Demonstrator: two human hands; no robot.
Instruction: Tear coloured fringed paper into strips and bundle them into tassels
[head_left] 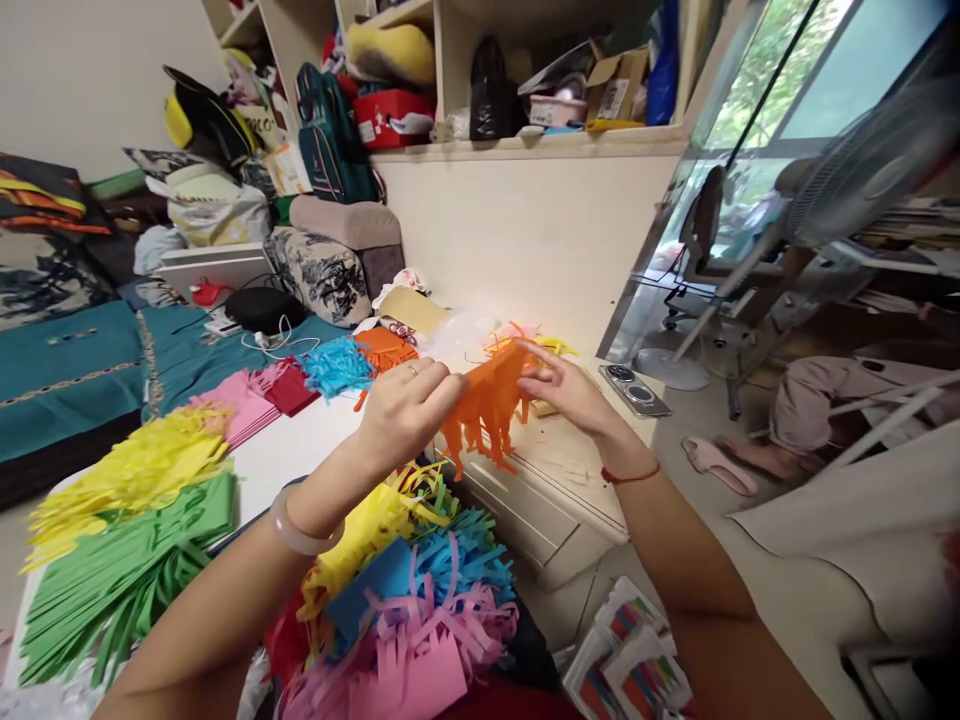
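Both hands hold up one orange fringed paper strip [487, 408] above the white table [300, 445]. My left hand [405, 410] pinches its left end, with a ring on one finger and a pale bangle on the wrist. My right hand [570, 392] grips the right end and wears a red string bracelet. The cut fringe hangs downward. Below my arms lies a heap of fringed paper [409, 590] in yellow, blue, green and pink.
Stacks of fringed paper lie on the table: green [120, 575], yellow [127, 475], pink [236, 405], dark red, blue [337, 365] and orange. A wooden drawer unit [547, 490] stands at the right. A fan [862, 170] and another person's legs [825, 395] are at the far right.
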